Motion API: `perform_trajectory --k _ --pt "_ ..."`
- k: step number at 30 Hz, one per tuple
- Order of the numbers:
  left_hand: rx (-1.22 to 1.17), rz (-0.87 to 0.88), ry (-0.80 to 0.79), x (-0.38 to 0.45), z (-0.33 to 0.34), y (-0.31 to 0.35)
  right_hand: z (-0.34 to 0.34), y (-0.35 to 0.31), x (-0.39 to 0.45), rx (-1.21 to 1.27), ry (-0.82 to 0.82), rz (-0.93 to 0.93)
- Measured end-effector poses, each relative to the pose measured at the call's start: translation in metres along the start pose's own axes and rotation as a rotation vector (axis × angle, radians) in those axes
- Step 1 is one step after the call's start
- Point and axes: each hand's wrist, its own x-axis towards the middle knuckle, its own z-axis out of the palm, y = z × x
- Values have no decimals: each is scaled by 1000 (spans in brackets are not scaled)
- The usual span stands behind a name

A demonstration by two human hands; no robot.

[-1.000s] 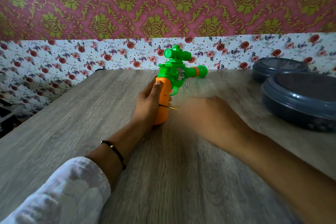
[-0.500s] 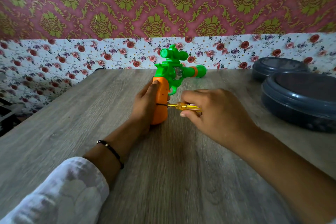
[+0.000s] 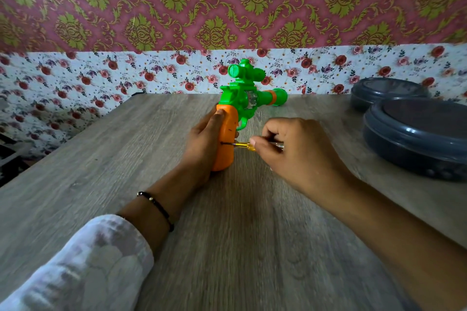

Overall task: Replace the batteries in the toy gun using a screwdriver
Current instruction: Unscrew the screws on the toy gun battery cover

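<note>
L hand (image 3: pixel 202 144) gripping toy gun (image 3: pixel 240 108) upright by orange grip, R hand (image 3: pixel 290 151) pinching yellow screwdriver (image 3: pixel 242 145), tip at grip's right side.

Bare table (image 3: pixel 75 159) fills the left and lower middle of the frame. At right, two dark round containers (image 3: pixel 417 134) block the edge. The upright toy gun (image 3: pixel 240 106) and both forearms occupy the centre.

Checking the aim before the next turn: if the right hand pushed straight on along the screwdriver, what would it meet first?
The toy gun's orange grip: the screwdriver in the right hand points left with its tip already at the grip's side. The left hand holds the grip's far side.
</note>
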Motion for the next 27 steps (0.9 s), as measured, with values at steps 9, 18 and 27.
perform_trajectory --k 9,18,27 --pt "-24 -21 20 -1 0 2 -8 -6 -1 99 28 78" --pt "-19 -22 18 -1 -2 1 2 -8 -8 38 -8 70" --pt "-24 -25 -11 0 -3 1 -2 -5 -4 -33 -26 58"
